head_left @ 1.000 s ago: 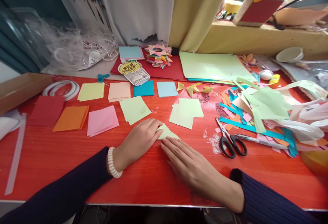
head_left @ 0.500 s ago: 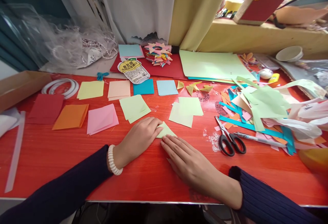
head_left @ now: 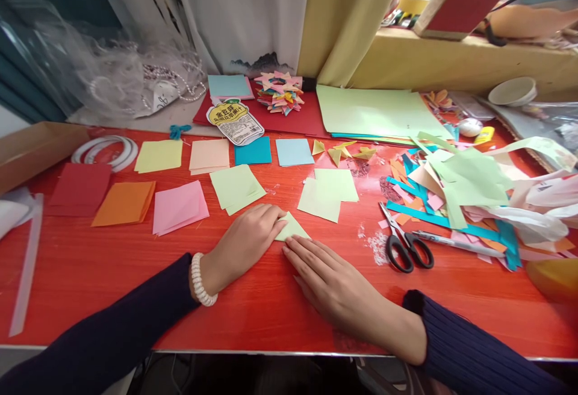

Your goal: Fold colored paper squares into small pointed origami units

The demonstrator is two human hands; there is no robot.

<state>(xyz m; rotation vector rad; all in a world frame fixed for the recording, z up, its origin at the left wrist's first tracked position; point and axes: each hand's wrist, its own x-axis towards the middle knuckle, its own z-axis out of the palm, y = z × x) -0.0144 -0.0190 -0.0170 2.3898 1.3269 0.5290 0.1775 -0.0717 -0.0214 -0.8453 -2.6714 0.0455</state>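
A light green paper (head_left: 291, 227), folded to a triangle, lies flat on the red table in front of me. My left hand (head_left: 246, 235) grips its left corner, with the fingers curled over the edge and the thumb against it. Stretched fingers of my right hand (head_left: 332, 280) lie flat, the tips pressing on the paper's lower folded edge. Just beyond my hands are light green paper squares (head_left: 327, 193), and to the left another light green stack (head_left: 237, 187). What sits under my left fingers is hidden.
Black-handled scissors (head_left: 404, 244) and a pen (head_left: 456, 243) lie right of my hands, beside a heap of paper scraps (head_left: 469, 181). Pink (head_left: 180, 207), orange (head_left: 124, 203) and red squares (head_left: 80, 189) lie left. Small folded yellow pieces (head_left: 341, 152) sit farther back.
Both hands stay almost in the same place on the folded paper. The whole view has shifted very slightly.
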